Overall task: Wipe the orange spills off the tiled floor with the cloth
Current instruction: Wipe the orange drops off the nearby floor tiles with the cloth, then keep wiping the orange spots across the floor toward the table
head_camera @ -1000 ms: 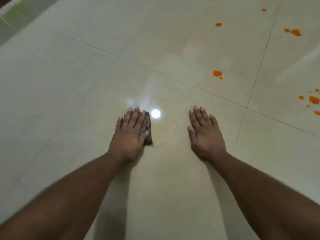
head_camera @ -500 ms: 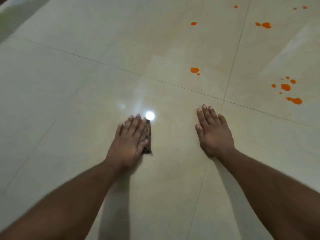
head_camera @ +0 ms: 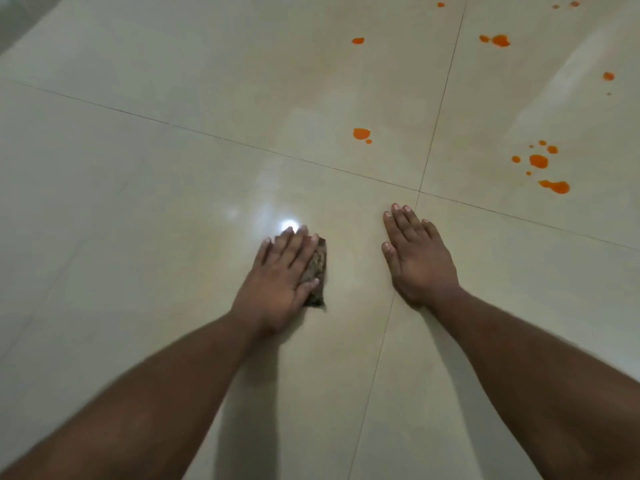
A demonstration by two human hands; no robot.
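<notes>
the cloth [head_camera: 318, 268] lies flat under my left hand [head_camera: 282, 282], fingers straight and pressing it to the tiled floor [head_camera: 138, 202], its long axis pointing away from me. it looks dark, mottled and folded small. my right hand [head_camera: 417, 258] rests spread and bare on the tile beside it. the orange spills all lie ahead and to my right: the nearest orange spill [head_camera: 361, 134] sits just past the grout line, a bigger cluster [head_camera: 539, 161] farther right, closer to my right hand, so i judge the cloth must travel forward-right.

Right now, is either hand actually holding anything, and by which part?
The left hand presses flat on top of the small dark folded cloth; the right hand rests bare on the floor.
</notes>
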